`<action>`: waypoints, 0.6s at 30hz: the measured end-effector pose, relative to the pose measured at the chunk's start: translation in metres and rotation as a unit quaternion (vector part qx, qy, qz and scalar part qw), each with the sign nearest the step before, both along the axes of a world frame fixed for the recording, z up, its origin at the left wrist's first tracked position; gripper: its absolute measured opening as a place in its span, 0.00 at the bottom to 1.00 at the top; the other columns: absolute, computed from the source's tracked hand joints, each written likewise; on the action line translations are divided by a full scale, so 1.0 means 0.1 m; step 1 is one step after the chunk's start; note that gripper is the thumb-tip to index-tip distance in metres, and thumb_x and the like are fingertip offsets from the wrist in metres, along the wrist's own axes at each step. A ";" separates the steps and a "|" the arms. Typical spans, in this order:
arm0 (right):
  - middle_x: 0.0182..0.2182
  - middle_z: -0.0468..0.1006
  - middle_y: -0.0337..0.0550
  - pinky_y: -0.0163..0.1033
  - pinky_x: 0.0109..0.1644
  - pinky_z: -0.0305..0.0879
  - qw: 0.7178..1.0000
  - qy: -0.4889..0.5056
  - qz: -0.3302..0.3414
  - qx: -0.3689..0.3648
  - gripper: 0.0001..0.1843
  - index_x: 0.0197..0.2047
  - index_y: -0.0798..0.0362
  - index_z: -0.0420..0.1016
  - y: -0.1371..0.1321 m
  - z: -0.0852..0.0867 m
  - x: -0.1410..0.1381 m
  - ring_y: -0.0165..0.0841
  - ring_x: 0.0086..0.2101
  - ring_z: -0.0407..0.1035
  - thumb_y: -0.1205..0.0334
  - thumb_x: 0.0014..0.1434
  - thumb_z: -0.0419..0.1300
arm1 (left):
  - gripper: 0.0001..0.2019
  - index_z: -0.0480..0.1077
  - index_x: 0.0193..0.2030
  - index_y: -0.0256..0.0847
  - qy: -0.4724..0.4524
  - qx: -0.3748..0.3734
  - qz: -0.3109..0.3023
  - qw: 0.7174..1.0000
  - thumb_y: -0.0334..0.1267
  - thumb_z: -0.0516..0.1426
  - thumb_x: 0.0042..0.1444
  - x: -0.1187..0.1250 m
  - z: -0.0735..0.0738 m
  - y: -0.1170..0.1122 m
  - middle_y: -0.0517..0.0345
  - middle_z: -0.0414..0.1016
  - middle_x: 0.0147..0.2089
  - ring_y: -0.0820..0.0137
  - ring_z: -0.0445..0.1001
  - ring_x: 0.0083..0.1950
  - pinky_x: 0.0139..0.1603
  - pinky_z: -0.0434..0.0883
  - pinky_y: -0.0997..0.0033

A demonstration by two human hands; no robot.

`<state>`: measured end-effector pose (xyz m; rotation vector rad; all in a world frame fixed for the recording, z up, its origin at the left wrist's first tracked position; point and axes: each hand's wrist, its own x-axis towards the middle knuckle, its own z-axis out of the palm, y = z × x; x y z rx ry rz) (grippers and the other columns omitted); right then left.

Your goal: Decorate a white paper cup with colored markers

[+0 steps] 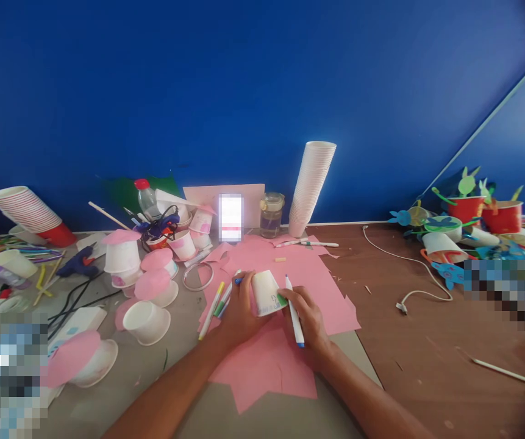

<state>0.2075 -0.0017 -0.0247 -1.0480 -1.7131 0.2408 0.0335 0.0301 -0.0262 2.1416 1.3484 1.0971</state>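
Paper cup (pixel 266 294) tilted on its side above pink paper (pixel 262 372), centre of the work area. Left hand (pixel 240 310) closed around it; right hand (pixel 305 323) narrow on a white blue-ended marker (pixel 295 311), just beside the cup wall. Small marks on cup unreadable; no brand legible

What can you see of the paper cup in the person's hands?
The white paper cup is held tilted above the pink paper, its wider end lower and nearer the camera. It looks like plain, thin paper, with small dark marks drawn on its side, too small to read. A green patch sits at its lower right edge. The left hand holds its left side, and the right hand, which also grips a white marker, touches its right side.
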 end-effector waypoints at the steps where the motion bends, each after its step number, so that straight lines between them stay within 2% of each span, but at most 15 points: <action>1: 0.35 0.71 0.44 0.38 0.34 0.68 1.000 0.021 -0.011 -0.010 0.19 0.51 0.48 0.70 0.00 0.00 0.00 0.34 0.32 0.70 0.74 0.61 0.51 | 0.47 0.45 0.69 0.43 0.003 -0.017 -0.010 1.000 0.44 0.66 0.47 -0.01 -0.01 0.00 0.40 0.55 0.63 0.48 0.58 0.67 0.63 0.63 0.43; 5: 0.36 0.74 0.43 0.38 0.34 0.68 0.993 0.084 -0.043 -0.065 0.15 0.47 0.49 0.70 0.01 -0.01 0.02 0.34 0.31 0.70 0.71 0.60 0.52 | 0.59 0.36 0.73 0.46 0.018 -0.084 -0.036 0.996 0.55 0.68 0.42 -0.07 -0.07 0.02 0.37 0.46 0.69 0.41 0.47 0.72 0.65 0.58 0.36; 9: 0.34 0.75 0.41 0.37 0.31 0.68 0.986 0.120 -0.042 -0.104 0.11 0.45 0.49 0.70 0.03 -0.01 0.03 0.32 0.28 0.70 0.68 0.60 0.52 | 0.61 0.33 0.73 0.45 0.017 -0.097 -0.048 0.994 0.59 0.67 0.43 -0.10 -0.11 0.04 0.36 0.45 0.71 0.41 0.41 0.74 0.67 0.55 0.35; 13: 0.35 0.75 0.42 0.38 0.35 0.70 0.987 0.116 -0.031 -0.108 0.11 0.45 0.50 0.70 0.01 0.04 -0.01 0.34 0.32 0.71 0.68 0.61 0.52 | 0.59 0.34 0.74 0.45 0.006 -0.103 -0.037 0.994 0.57 0.67 0.45 -0.10 -0.12 0.04 0.35 0.46 0.70 0.41 0.43 0.73 0.66 0.56 0.35; 18: 0.37 0.75 0.45 0.39 0.37 0.70 0.996 0.064 -0.025 -0.057 0.18 0.49 0.49 0.70 -0.01 0.06 -0.02 0.36 0.34 0.72 0.74 0.59 0.52 | 0.58 0.36 0.74 0.43 -0.026 -0.122 -0.031 0.992 0.57 0.67 0.45 -0.10 -0.16 0.02 0.35 0.47 0.69 0.40 0.47 0.72 0.67 0.55 0.35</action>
